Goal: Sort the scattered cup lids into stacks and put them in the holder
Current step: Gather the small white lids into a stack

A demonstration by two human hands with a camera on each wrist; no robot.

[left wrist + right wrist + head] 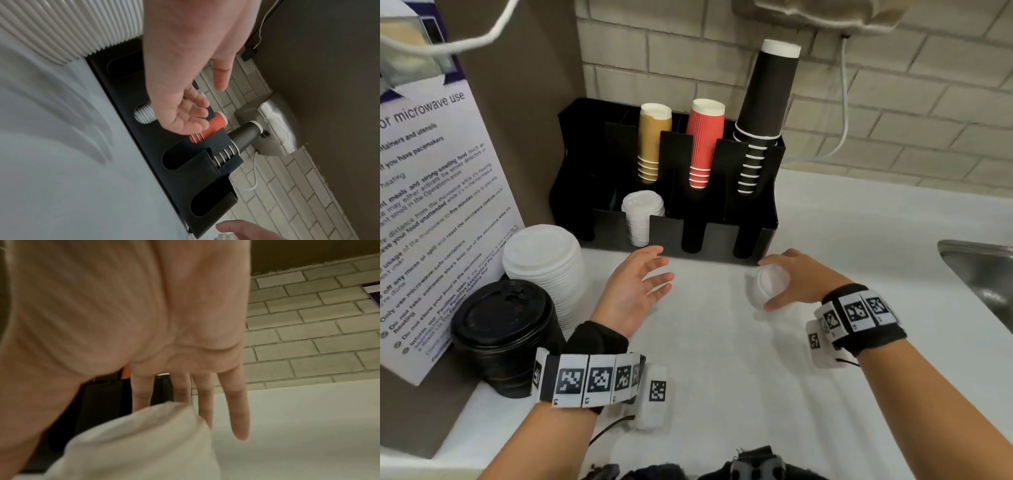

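Grip: right hand [796, 279] pinches small white plastic lids [768, 287]; left hand [635, 291] wide, empty.
Advice: square lids (rims nested), then drop into black plastic holder [722, 253] front slot at countertop's back edge.

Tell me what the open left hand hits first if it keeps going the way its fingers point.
Probably the front wall of the black plastic cup holder, right of the slot holding small white lids; the left hand is close, though depth is uncertain.
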